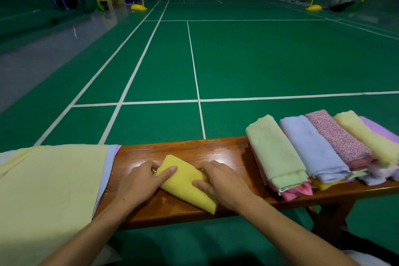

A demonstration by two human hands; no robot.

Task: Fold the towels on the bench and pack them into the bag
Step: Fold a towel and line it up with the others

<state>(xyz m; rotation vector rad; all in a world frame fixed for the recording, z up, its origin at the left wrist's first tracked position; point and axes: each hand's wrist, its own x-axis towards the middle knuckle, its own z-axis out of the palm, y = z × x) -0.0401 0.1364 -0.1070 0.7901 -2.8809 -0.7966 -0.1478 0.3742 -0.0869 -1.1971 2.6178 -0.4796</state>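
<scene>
A small folded yellow towel (185, 185) lies slantwise on the glossy wooden bench (194, 149), near its front edge. My left hand (142, 181) holds the towel's left end, with the thumb on top and the fingers curled at its far corner. My right hand (222, 181) grips the right side the same way, thumb laid on the cloth. A stack of unfolded towels (49, 179), pale yellow on top with blue and pink edges showing, drapes over the bench's left end. No bag is in view.
Folded towels lie in overlapping rows on the bench's right end: green (274, 151), light blue (313, 147), pink patterned (336, 136), pale yellow (367, 136) and purple (380, 129), over more beneath. Beyond the bench stretches a green court floor (259, 60) with white lines.
</scene>
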